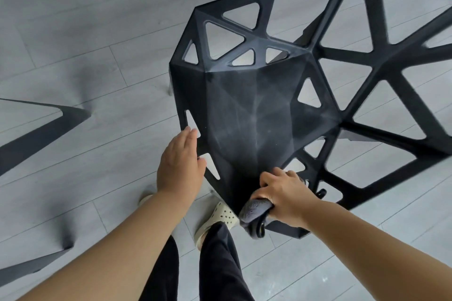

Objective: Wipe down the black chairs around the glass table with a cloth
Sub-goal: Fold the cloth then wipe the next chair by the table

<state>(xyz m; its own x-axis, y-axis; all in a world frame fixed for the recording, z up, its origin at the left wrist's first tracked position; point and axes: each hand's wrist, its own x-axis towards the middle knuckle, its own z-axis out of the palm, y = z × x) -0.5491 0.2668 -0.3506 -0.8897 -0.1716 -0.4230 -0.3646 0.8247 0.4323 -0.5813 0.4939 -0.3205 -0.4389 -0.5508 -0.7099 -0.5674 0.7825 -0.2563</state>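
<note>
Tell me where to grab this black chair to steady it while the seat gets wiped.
Grip the black chair by the seat rim on the person's left, coming from that side: slim triangular cutouts beside the rim leave a bar that fingers could hook. The left hand rests there; the right hand holds the cloth at the near edge.

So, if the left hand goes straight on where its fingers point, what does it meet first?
Likely the chair rim by the narrow cutout, just ahead of the left hand; depth is unclear.
</note>
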